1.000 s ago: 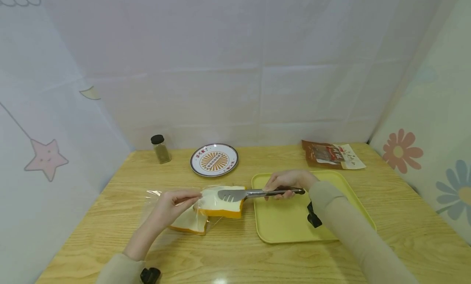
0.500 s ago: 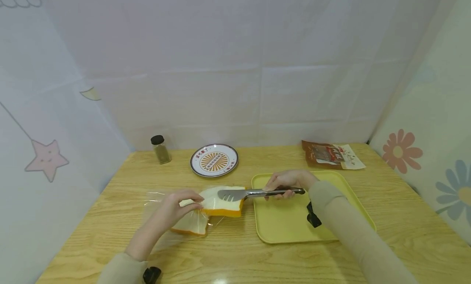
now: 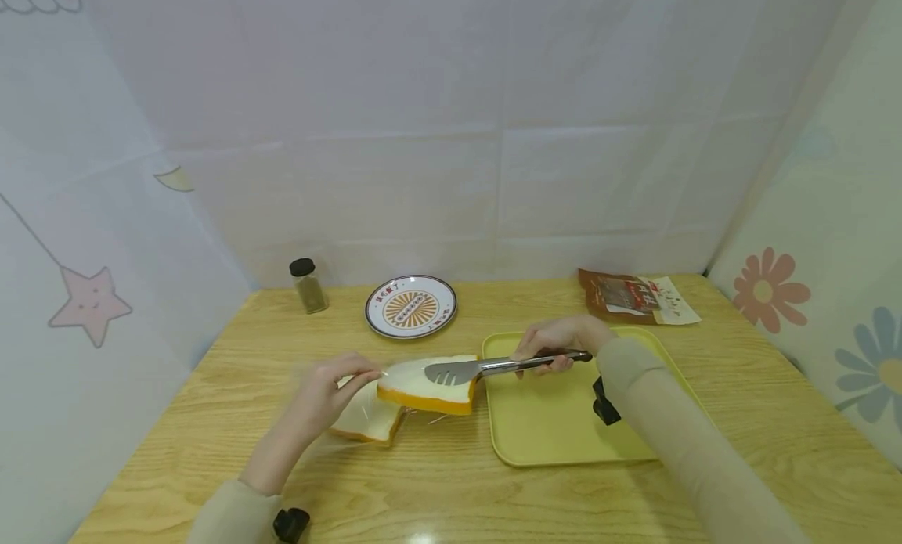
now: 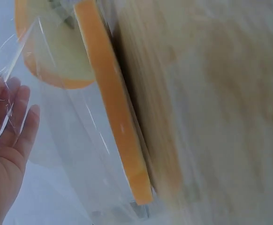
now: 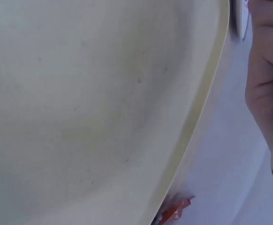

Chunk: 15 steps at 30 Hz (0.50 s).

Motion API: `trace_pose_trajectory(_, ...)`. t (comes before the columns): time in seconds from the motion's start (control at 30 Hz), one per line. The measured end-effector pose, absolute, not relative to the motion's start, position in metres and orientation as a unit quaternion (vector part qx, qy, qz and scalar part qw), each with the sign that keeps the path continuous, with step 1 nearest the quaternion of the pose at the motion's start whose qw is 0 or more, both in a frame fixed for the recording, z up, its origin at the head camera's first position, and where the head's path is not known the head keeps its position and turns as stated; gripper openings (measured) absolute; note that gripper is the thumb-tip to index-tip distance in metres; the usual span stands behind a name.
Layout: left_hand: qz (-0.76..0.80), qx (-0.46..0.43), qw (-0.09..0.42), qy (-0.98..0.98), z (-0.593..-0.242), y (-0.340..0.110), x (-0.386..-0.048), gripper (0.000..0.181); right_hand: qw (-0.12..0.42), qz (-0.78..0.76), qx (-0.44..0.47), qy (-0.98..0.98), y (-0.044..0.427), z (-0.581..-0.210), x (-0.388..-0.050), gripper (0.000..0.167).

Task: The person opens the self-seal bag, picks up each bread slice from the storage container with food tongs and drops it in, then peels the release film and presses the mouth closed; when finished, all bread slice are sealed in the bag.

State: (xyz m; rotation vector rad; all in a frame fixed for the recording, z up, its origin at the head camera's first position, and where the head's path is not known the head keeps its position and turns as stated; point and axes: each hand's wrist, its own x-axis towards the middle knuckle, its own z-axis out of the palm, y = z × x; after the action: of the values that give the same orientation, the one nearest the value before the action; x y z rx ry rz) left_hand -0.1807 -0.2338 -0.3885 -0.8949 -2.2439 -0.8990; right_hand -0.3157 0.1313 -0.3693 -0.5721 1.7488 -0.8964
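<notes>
Head view has my right hand (image 3: 558, 342) gripping tongs (image 3: 499, 365) on one bread slice (image 3: 407, 383) between the left edge of the counter (image 3: 186, 442) and the tray (image 3: 550, 430), seemingly mostly out of the clear film (image 4: 75, 126) my left hand (image 3: 326, 389) pinches, the second slice (image 3: 365, 419) apparently still wrapped.

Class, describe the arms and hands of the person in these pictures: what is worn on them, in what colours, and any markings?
The left sleeve and right sleeve are long, beige and plain, with no visible markings. The left hand and right hand are bare. By the sleeves show a left black block and a right black block, both small.
</notes>
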Motion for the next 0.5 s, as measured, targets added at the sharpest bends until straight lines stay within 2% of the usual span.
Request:
trace_pose_trajectory(0.33, -0.383, -0.298, 0.22, -0.846, -0.391, -0.227, -0.176, 0.018, 0.533, -0.385, -0.248, 0.711, 0.117, -0.371, -0.313, 0.033)
trace_pose_trajectory(0.5, -0.401, -0.31, 0.251, -0.824, -0.389, -0.229, -0.176, 0.02, 0.514, -0.393, -0.249, 0.721, 0.12, -0.37, -0.314, 0.034)
